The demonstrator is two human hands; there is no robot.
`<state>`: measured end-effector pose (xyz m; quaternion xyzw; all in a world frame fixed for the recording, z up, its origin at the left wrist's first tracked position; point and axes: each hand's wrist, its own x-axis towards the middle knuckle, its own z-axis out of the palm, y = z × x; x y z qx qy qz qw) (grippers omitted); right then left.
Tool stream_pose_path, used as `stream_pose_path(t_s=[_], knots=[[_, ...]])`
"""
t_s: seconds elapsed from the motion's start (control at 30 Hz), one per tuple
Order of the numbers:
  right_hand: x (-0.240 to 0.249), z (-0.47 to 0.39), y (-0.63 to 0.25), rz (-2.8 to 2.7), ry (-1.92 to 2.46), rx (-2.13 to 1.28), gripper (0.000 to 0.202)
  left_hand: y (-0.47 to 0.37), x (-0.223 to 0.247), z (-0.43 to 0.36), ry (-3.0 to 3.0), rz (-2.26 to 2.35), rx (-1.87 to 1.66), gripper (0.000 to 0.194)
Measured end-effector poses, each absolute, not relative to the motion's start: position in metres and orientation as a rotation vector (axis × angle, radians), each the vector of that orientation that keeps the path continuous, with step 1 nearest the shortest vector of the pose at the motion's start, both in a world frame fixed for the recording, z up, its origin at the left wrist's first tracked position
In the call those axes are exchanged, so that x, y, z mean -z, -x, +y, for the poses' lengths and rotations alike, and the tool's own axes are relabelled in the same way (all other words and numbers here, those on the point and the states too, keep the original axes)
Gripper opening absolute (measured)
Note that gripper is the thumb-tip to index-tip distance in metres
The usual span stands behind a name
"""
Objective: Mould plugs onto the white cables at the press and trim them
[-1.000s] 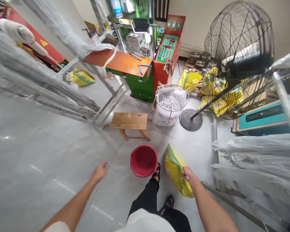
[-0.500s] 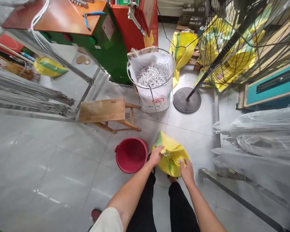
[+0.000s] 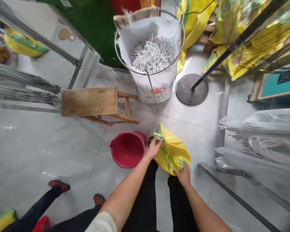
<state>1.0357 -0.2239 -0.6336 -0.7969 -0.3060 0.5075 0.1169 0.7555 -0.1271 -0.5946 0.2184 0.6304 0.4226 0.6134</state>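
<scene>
A yellow plastic sack [image 3: 172, 146] with green print stands in front of my feet, its contents hidden. My left hand [image 3: 155, 147] grips the sack's bunched green edge at its upper left. At the lower right side my right hand [image 3: 184, 174] has its fingers closed on the sack's yellow fabric. Just left of my left forearm stands a red bucket [image 3: 129, 149], its open mouth facing up and its inside bare.
A wire-frame holder bears a white bag [image 3: 157, 87] full of small white pieces [image 3: 153, 54]. Left of it is a wooden stool [image 3: 89, 101]; right, a round black stand base [image 3: 192, 89]. Plastic-wrapped rods [image 3: 273, 138] lie at right. Another person's legs [image 3: 42, 201] show lower left.
The view has tipped downward and closer. My left hand has lifted the sack's edge slightly up and left; my right hand has shifted lower on the sack. Another person's legs have appeared.
</scene>
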Motion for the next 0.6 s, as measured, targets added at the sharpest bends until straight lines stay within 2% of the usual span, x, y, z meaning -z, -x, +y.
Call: stream_pose_path(t_s=[0.13, 0.23, 0.37, 0.6], knots=[[0.652, -0.221, -1.024, -0.637, 2.32, -1.517, 0.041, -0.741, 0.607, -0.114, -0.363, 1.423, -1.006, 0.055], [0.643, -0.222, -1.024, -0.385, 2.308, -1.462, 0.042, -0.738, 0.61, -0.103, -0.221, 1.466, -1.054, 0.062], [0.605, -0.225, -1.025, -0.14, 2.264, -1.412, 0.04, -0.739, 0.594, -0.09, -0.072, 1.539, -1.132, 0.069], [0.523, -0.231, -1.038, -0.025, 2.116, -1.416, 0.035, -0.752, 0.532, -0.094, -0.022, 1.613, -1.198, 0.056]])
